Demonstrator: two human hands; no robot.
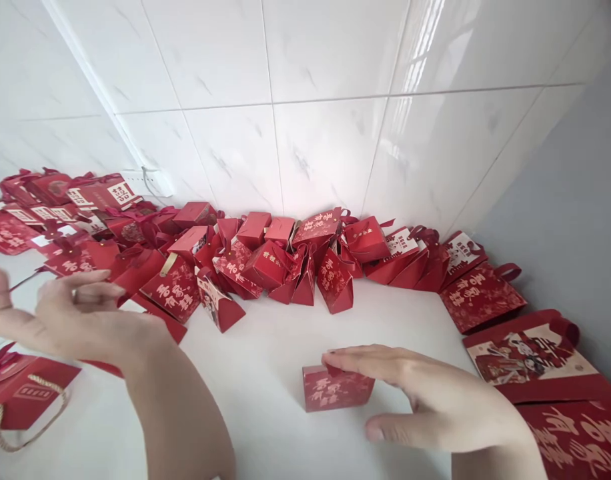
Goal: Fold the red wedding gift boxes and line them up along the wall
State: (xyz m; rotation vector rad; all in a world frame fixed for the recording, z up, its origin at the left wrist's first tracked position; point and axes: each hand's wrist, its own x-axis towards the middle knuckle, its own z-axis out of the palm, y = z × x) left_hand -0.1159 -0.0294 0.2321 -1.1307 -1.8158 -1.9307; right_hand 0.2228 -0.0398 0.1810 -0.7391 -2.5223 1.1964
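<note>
A small red gift box (pixel 330 393) with pale gold characters stands on the white table in front of me. My right hand (pixel 425 393) reaches over it from the right, fingers stretched along its top and thumb apart from it; whether the fingertips press on the box I cannot tell. To the left, my left hand (pixel 70 310) is raised above the table, its thumb spread away from loosely bent fingers. Nothing shows in it. Near that hand are a red box with gold characters (pixel 174 291) and a red box with a rope handle (pixel 33 387).
Many red gift boxes (pixel 270 263) with ribbons are heaped along the tiled wall (pixel 225 153). Larger red boxes (pixel 530 353) line the right side of the white table (pixel 265 427). A white power strip (pixel 150 181) lies behind the heap on the left.
</note>
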